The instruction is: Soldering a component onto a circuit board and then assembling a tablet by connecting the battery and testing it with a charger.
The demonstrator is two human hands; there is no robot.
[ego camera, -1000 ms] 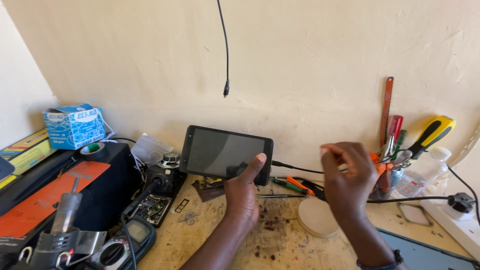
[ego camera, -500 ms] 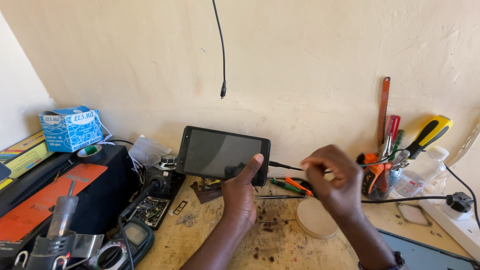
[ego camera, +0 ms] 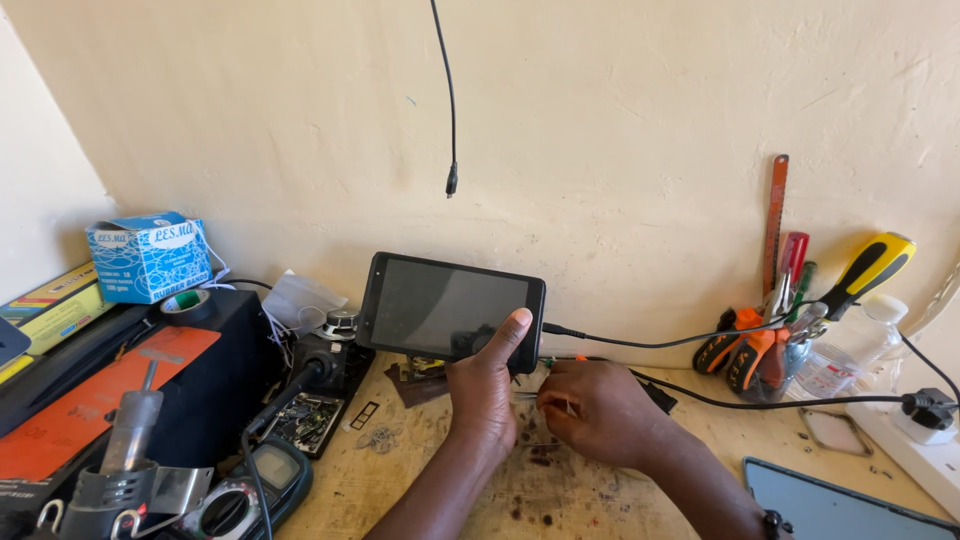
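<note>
At frame centre, a black rectangular tablet (ego camera: 450, 310) is gripped upright by the left hand (ego camera: 483, 390); the right hand (ego camera: 590, 410) is closed around a thin metal tool (ego camera: 527, 397) beside it.

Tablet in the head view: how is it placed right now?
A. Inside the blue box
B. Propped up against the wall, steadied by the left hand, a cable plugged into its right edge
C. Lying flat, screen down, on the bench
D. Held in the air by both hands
B: the tablet stands upright, the left hand has its thumb on the lower right corner, and a black cable enters its right edge.
</note>
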